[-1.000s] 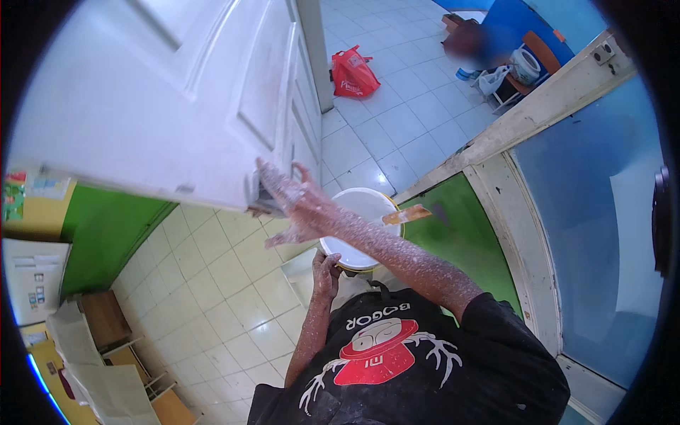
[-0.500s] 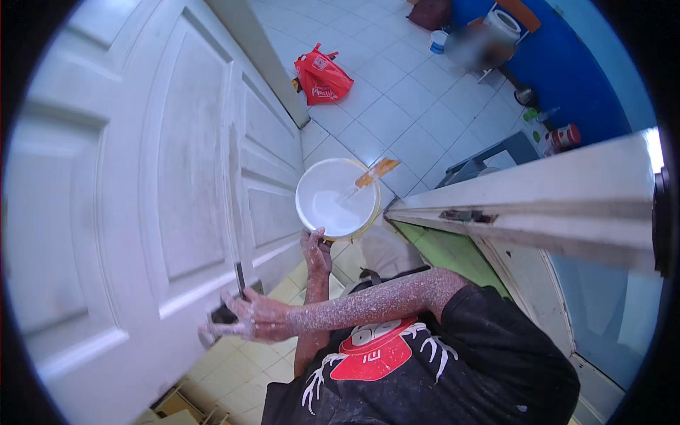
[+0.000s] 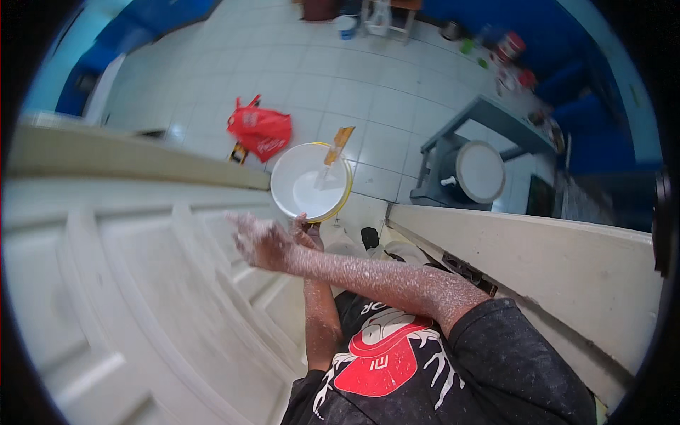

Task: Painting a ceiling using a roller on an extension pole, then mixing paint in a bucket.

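Note:
My left hand (image 3: 306,230) is closed on the near rim of a round white bucket (image 3: 290,202) with a yellow outer edge. Leaning inside the bucket is a flat tool (image 3: 339,145) with an orange-brown upper part and a whitish lower part; I cannot tell its exact kind. My right forearm, speckled white, crosses over the left one. Beyond it, my right hand (image 3: 261,241) is slightly blurred, fingers outstretched and holding nothing visible, in front of the white panelled door (image 3: 156,283). The door's handle does not show.
A red bag (image 3: 261,129) lies on the tiled floor (image 3: 333,78) past the bucket. On the right are a white door edge (image 3: 531,241), a grey table frame (image 3: 482,110) and a round white-lidded container (image 3: 480,171). Several small items line the far blue wall.
My right hand has left the door handle and moved toward the bucket side. The view has turned, showing more of the room ahead. The left hand still grips the bucket.

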Available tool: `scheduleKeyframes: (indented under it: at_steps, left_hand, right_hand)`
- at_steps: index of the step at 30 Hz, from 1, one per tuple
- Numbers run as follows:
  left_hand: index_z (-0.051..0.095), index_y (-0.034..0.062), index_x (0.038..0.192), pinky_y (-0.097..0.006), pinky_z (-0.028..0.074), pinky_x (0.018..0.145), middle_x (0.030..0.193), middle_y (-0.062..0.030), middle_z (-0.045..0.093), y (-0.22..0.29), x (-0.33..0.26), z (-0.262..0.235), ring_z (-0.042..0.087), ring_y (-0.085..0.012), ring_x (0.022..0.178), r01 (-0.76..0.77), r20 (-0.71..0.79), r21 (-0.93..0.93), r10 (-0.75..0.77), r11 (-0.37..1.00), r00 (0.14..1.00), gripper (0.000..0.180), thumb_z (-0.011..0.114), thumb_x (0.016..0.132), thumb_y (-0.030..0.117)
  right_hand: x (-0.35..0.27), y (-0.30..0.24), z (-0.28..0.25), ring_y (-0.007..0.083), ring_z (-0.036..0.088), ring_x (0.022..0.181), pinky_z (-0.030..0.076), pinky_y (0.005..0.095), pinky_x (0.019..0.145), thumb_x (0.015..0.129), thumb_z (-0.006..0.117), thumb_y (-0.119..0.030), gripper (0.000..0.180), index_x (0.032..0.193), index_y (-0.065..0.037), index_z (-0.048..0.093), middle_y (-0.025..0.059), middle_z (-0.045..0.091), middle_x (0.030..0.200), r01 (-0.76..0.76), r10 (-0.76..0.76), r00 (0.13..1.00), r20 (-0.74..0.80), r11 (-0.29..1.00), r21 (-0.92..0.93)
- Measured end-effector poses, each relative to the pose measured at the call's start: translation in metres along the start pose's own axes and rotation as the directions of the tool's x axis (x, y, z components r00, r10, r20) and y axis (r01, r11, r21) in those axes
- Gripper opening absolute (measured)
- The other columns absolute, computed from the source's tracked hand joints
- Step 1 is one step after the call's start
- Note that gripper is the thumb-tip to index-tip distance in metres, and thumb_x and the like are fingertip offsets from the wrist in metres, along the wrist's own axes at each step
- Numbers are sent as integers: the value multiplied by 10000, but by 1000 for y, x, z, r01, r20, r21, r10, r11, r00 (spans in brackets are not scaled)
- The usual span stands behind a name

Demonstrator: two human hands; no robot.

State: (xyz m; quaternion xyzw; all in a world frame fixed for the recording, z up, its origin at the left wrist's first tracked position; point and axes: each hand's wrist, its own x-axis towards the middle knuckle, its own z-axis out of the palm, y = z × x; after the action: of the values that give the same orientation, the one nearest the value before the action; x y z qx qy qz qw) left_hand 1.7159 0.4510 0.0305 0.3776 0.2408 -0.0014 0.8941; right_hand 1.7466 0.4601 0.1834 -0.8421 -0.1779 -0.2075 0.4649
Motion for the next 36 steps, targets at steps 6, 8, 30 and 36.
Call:
scheduleKeyframes:
  at_steps: [6, 8, 30, 36]
  left_hand:
    - [569, 57, 1128, -415, 489, 882, 1125, -107, 622, 7, 77, 60, 591, -242, 1053, -435, 516, 616, 82, 657, 853, 352, 630, 825, 226]
    - [557, 72, 1034, -420, 499, 863, 1044, -82, 611, 13, 128, 76, 599, -231, 991, -224, 481, 509, -59, 831, 875, 237, 624, 837, 186]
    - [528, 32, 1057, -319, 541, 777, 1003, -73, 621, -95, 261, 484, 633, -169, 885, 258, 563, 701, -738, 665, 372, 249, 600, 829, 100]
    - [502, -1, 1175, -349, 538, 828, 1095, -99, 609, -156, 274, 608, 632, -205, 964, 207, 503, 789, -802, 578, 324, 449, 627, 777, 166]
  right_hand:
    - [85, 120, -101, 340, 641, 763, 532, 410, 677, 821, 605, -97, 295, 1096, 8, 584, 192, 633, 968, -331, 323, 885, -335, 943, 34]
    - [104, 144, -131, 294, 640, 696, 525, 382, 657, 829, 623, -110, 281, 1092, -12, 606, 177, 645, 956, -451, 409, 782, -471, 892, 25]
    - [150, 294, -387, 229, 621, 556, 478, 351, 535, 788, 757, -187, 221, 789, -4, 633, 119, 640, 663, -794, 396, 339, -854, 607, -34]
    - [187, 363, -476, 265, 654, 696, 510, 378, 587, 889, 620, -145, 125, 967, -66, 678, 101, 643, 807, -831, 463, 432, -774, 539, -141]
